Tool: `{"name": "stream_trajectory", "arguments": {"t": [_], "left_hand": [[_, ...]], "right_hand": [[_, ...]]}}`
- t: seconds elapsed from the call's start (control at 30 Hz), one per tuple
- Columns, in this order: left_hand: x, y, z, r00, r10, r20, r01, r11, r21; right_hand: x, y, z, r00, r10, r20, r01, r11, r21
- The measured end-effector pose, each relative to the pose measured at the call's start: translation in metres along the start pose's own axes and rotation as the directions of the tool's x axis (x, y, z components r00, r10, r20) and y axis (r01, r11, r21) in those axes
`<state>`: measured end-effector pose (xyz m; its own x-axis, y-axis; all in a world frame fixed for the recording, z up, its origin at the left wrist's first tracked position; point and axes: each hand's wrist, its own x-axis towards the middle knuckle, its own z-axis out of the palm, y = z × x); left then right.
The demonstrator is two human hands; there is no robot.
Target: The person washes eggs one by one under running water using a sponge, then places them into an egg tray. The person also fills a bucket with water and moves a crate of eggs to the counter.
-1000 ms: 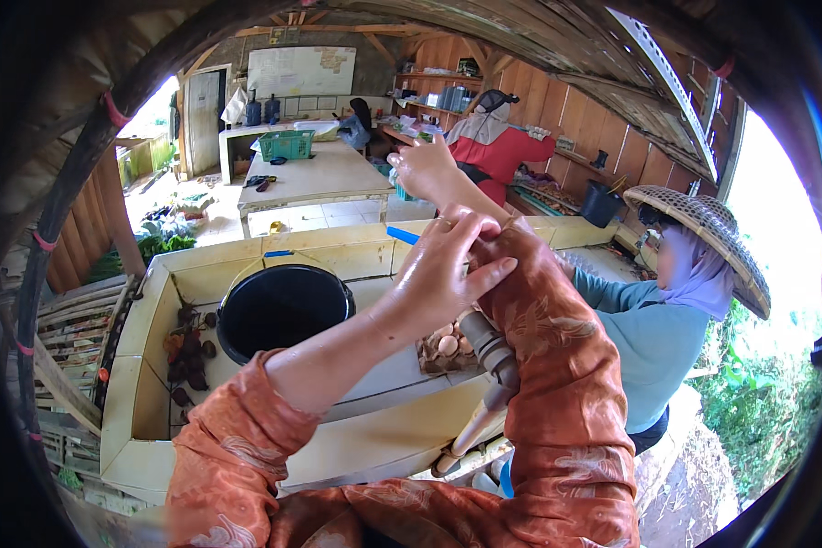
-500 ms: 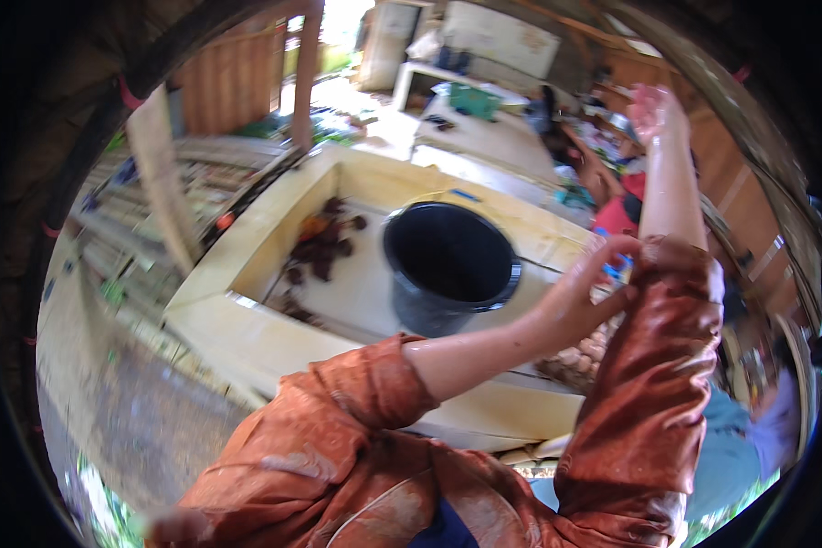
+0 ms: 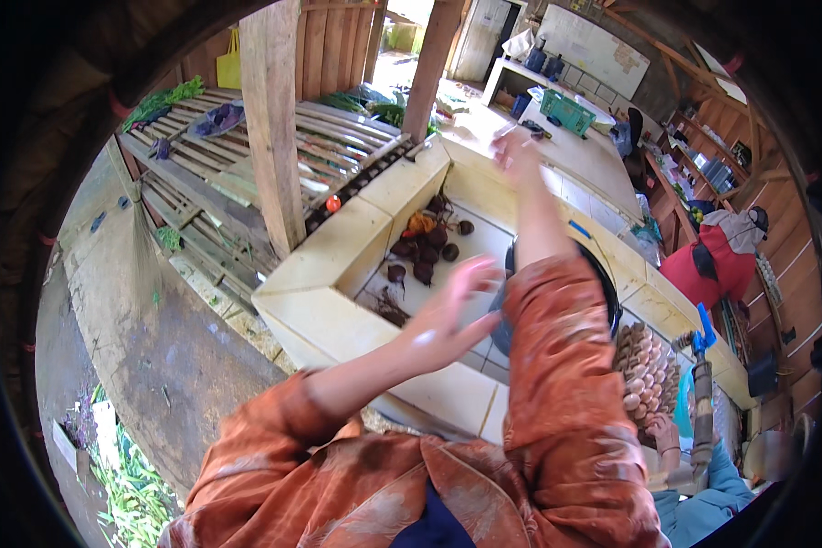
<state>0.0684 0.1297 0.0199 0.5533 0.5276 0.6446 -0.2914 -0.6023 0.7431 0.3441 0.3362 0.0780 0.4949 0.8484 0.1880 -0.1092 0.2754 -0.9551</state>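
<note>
Head view, the only 1: A person in an orange patterned shirt stands at a pale tiled basin (image 3: 329, 315), 2 bare hands raised over it. The left hand (image 3: 457, 306) is wide, thumb apart from fingers, holding nothing; it sits just beside the right sleeve (image 3: 557, 338), though blur hides whether they touch. The right hand (image 3: 518, 153) stretches out past the far wall of the basin, fingers loosely spread, nothing seen in its grasp.

The sleeve lies bunched on the right forearm, leaving the wrist bare. The step in hand appears to be the settling of that cuff. A further tug would call for the left thumb and fingers to close on cloth while the right arm holds steady.

Beneath the arm, partly hidden by it, a black bucket (image 3: 616, 310) stands in the basin. Dark red roots (image 3: 425, 248), apparently beets, lie loose to its left; gripping any would call for a lowered palm and curled fingers.

To the right, eggs (image 3: 644, 374) sit massed beside the bucket, a co-worker's hand (image 3: 664, 429) at their near edge, close to a blue tap (image 3: 700, 340). Beyond the basin, a green crate (image 3: 566, 111) rests on a table (image 3: 580, 160), and a person in red (image 3: 708, 265) bends at the right.
</note>
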Motion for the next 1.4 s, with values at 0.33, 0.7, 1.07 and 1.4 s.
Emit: {"name": "stream_trajectory", "arguments": {"t": [0.33, 0.7, 1.07, 1.4], "left_hand": [[-0.098, -0.042, -0.145, 0.962, -0.258, 0.094, 0.074, 0.574, 0.815], [-0.085, -0.039, -0.151, 0.934, -0.255, 0.251, -0.002, 0.697, 0.717], [-0.092, -0.049, -0.139, 0.985, -0.120, 0.123, 0.012, 0.761, 0.649], [-0.048, -0.028, -0.085, 0.938, -0.160, 0.306, -0.013, 0.869, 0.494]], "right_hand": [[-0.026, 0.206, 0.063, 0.979, 0.064, 0.192, 0.200, -0.164, -0.966], [-0.018, 0.060, 0.037, 0.934, 0.332, 0.134, -0.216, 0.822, -0.527], [-0.182, -0.160, -0.049, 0.954, 0.139, 0.268, 0.075, 0.752, -0.655], [-0.378, -0.267, -0.202, 0.979, -0.192, -0.067, 0.168, 0.950, -0.263]]}}
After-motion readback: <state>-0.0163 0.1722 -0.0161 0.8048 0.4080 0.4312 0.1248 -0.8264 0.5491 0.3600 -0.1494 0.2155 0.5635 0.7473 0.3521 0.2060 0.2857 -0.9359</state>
